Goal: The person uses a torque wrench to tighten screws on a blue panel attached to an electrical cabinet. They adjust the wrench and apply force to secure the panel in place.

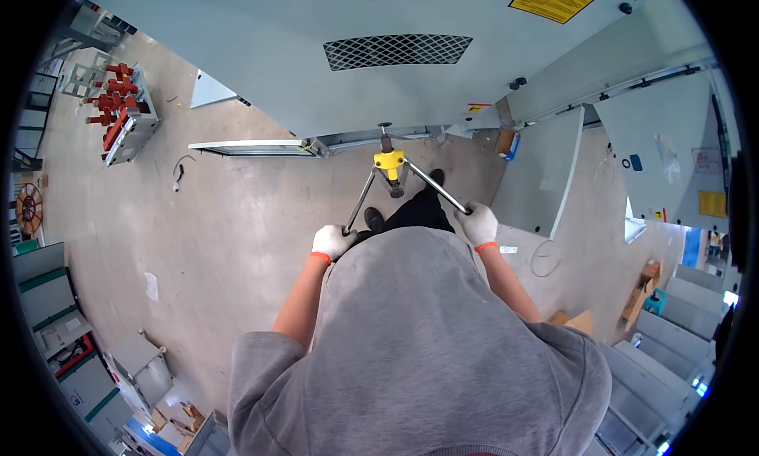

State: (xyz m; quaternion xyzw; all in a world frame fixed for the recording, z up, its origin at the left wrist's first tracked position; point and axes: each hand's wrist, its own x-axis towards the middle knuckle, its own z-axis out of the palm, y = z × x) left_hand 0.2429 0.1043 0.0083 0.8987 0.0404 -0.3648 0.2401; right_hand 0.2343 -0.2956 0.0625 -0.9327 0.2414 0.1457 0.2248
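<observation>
Hands [335, 241] [479, 223] hold yellow tool [388, 165] near cabinet [395, 92] edge; wide floor [237, 211] left.

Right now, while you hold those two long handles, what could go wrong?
The yellow-headed tool might slip and scratch the cabinet, since its tip sits at or near the cabinet's edge.
If the left hand or right hand lost its handle, the tool might swing or drop toward the shoes.
</observation>
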